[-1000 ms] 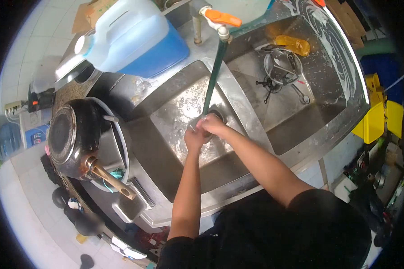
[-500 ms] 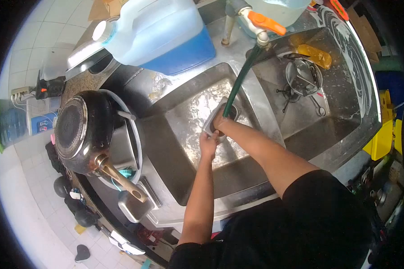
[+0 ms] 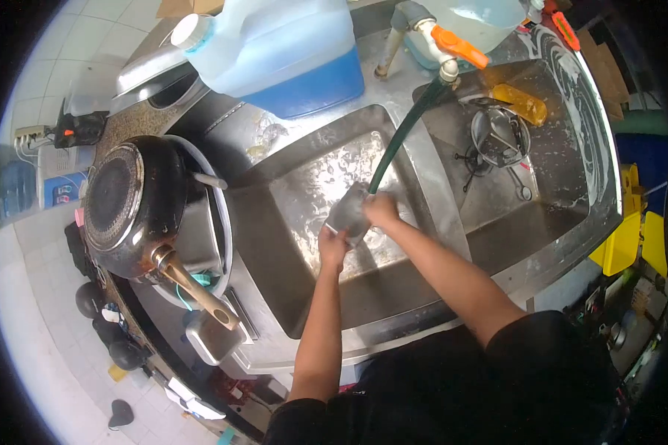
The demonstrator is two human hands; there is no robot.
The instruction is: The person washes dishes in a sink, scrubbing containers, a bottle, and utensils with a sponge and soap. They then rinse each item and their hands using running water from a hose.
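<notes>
A small metal container (image 3: pixel 348 213) is held over the left sink basin (image 3: pixel 263 252), tilted. My left hand (image 3: pixel 332 248) grips its near left edge, thumb on top. My right hand (image 3: pixel 381 211) is closed at the container's right side, just below the lower end of the green hose (image 3: pixel 401 139); its fingers are slightly blurred. The hose hangs from a tap with an orange handle (image 3: pixel 459 47). Wet, shiny patches cover the basin floor.
The right basin holds a strainer with utensils (image 3: pixel 500 137) and a yellow bottle (image 3: pixel 520 104). A jug of blue liquid (image 3: pixel 297 81) stands behind the left basin. At left, an upturned black pan (image 3: pixel 130 200) rests with its handle pointing towards me, above another metal container (image 3: pixel 214 337).
My right hand has come out of the container to its right side. The container has tilted and moved slightly nearer to me, with my left hand still on it. The view has shifted slightly.
</notes>
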